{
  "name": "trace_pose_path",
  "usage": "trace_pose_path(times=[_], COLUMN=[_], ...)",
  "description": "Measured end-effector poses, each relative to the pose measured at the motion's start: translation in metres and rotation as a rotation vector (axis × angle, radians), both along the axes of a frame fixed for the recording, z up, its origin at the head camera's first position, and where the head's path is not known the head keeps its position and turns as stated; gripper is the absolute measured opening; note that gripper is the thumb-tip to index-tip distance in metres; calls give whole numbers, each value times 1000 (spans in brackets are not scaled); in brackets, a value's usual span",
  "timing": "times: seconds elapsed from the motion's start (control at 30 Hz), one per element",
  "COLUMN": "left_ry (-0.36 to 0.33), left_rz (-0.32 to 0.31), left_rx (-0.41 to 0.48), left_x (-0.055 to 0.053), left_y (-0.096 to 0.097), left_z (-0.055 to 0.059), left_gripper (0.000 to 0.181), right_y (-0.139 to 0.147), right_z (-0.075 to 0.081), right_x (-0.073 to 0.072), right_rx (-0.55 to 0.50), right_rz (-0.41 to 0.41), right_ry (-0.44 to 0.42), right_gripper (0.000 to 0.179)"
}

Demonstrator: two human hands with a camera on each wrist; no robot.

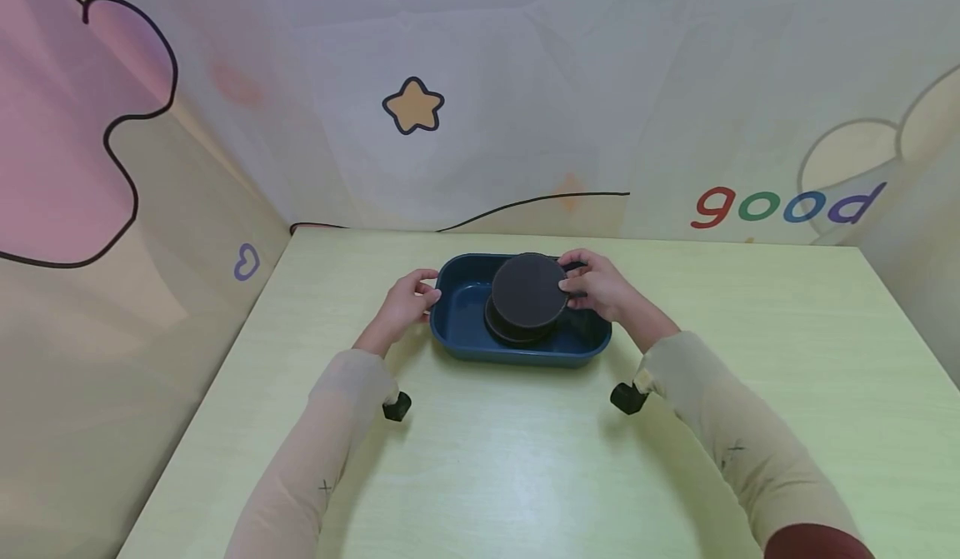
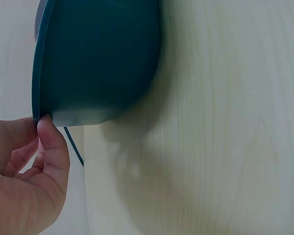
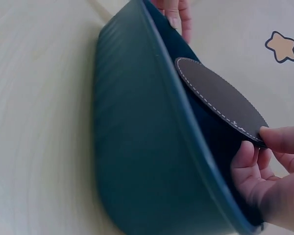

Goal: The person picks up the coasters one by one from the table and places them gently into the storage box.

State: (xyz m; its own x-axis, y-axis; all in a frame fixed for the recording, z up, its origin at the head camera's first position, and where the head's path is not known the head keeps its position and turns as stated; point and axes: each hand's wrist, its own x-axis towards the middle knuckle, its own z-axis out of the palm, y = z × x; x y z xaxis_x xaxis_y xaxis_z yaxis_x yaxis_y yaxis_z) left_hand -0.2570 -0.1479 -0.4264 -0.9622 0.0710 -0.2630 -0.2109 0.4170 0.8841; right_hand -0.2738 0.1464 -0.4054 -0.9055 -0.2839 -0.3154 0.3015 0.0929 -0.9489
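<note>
A dark blue-green basin (image 1: 450,342) with rounded corners stands toward the back of the table. My left hand (image 1: 405,305) pinches its left rim between thumb and fingers, as the left wrist view also shows. My right hand (image 1: 600,288) reaches over the basin's right end and pinches the edge of a round dark brown coaster (image 3: 220,98) with white stitching along its border. This coaster is tilted over another dark round piece (image 1: 501,330) lying in the basin, partly hidden beneath it.
The pale wood-patterned table (image 1: 510,459) extends in front of and beside the basin. Behind it hangs a printed backdrop (image 1: 525,126) with a star and the word "good". Small black devices (image 1: 628,398) are worn at both wrists.
</note>
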Motion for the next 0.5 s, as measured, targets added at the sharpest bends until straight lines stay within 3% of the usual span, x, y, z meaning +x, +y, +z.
trace_pose_path(times=[0.5], left_ry=[10], left_rz=[-1], left_rx=[-6], left_x=[0], left_y=[-1], left_z=[-1], left_gripper=[37], right_y=[-15], right_z=[-13], right_x=[-1], right_rx=[44], right_rz=[-23], right_ry=[-65], right_gripper=[34])
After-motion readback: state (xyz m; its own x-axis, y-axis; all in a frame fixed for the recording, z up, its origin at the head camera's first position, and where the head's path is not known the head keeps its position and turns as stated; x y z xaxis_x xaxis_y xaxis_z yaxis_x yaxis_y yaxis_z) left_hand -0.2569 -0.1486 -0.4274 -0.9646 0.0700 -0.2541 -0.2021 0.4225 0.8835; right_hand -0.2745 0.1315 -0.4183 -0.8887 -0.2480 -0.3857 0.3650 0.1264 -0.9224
